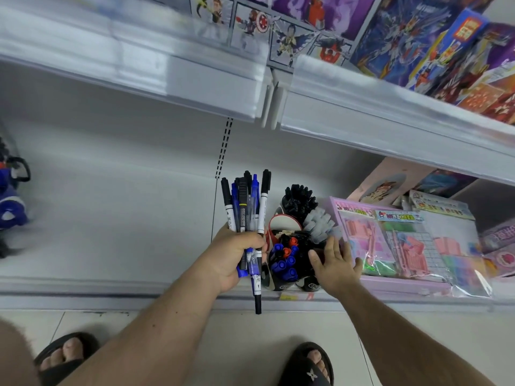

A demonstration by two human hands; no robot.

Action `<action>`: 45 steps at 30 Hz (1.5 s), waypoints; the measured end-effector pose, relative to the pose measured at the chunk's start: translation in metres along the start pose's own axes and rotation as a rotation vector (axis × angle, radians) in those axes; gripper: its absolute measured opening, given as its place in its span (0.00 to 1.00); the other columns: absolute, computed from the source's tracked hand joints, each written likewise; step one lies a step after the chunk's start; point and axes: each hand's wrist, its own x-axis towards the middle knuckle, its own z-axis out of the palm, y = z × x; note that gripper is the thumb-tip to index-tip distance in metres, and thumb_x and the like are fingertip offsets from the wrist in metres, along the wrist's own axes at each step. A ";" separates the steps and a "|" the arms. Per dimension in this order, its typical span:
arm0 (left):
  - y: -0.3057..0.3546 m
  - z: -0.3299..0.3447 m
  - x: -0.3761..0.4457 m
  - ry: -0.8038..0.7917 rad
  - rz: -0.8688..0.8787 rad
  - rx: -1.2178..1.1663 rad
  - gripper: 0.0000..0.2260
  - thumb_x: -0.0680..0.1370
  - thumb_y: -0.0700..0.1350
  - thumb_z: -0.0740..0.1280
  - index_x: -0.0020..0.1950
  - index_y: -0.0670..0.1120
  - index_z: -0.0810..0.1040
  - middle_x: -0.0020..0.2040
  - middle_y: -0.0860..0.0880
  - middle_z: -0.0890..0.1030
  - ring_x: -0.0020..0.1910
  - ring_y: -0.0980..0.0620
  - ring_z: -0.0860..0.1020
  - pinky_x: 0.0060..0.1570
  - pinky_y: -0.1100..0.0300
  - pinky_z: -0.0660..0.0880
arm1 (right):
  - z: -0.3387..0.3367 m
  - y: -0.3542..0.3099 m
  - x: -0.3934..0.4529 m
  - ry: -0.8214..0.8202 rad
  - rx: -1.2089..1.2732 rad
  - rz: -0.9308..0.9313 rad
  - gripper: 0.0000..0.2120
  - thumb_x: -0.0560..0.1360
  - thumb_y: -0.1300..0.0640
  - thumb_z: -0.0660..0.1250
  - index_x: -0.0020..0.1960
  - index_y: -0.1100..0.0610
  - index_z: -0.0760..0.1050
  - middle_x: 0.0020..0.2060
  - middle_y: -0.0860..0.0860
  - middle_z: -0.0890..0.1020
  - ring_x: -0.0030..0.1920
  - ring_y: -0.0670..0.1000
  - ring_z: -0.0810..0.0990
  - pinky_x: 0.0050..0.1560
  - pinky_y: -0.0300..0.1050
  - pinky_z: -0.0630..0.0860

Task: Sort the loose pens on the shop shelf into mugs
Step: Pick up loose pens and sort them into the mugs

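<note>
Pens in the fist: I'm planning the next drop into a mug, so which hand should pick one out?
Probably the right hand: open, resting beside the mugs. The left hand grips the pen bundle.

The upper shelf edge (139, 59) is blurred; left of it, a blue toy (11, 201) is cut off.

Bright, even light; upper shelf edge (195, 79) blurred (prob. motion), edges warped.

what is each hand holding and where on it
The left hand grips a bundle of pens around their lower-middle shafts. The right hand holds nothing, its straight fingers resting by the mugs.
</note>
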 end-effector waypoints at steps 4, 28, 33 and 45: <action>0.003 -0.002 -0.006 -0.049 -0.008 0.041 0.06 0.61 0.34 0.66 0.33 0.43 0.80 0.29 0.43 0.76 0.27 0.50 0.75 0.31 0.60 0.74 | -0.014 -0.002 0.000 -0.089 -0.028 0.035 0.37 0.79 0.32 0.40 0.81 0.52 0.39 0.80 0.50 0.41 0.79 0.53 0.35 0.75 0.64 0.38; 0.009 -0.007 -0.046 -0.286 -0.119 0.103 0.27 0.56 0.38 0.73 0.55 0.37 0.75 0.36 0.40 0.78 0.34 0.46 0.77 0.34 0.57 0.76 | -0.135 -0.114 -0.132 0.052 1.077 -0.371 0.15 0.76 0.64 0.71 0.59 0.55 0.73 0.35 0.55 0.79 0.24 0.48 0.76 0.23 0.40 0.72; 0.012 -0.006 -0.052 -0.226 -0.136 0.064 0.17 0.61 0.35 0.70 0.49 0.35 0.78 0.33 0.40 0.79 0.31 0.47 0.78 0.33 0.57 0.77 | -0.134 -0.117 -0.135 0.047 1.144 -0.336 0.19 0.76 0.66 0.70 0.64 0.54 0.70 0.40 0.57 0.80 0.25 0.48 0.75 0.25 0.40 0.72; 0.013 -0.002 -0.047 -0.147 -0.079 0.051 0.12 0.75 0.28 0.63 0.38 0.42 0.79 0.34 0.43 0.81 0.32 0.48 0.80 0.32 0.59 0.77 | -0.136 -0.087 -0.137 0.023 1.310 -0.266 0.08 0.77 0.71 0.66 0.53 0.61 0.76 0.26 0.56 0.79 0.23 0.52 0.74 0.22 0.40 0.70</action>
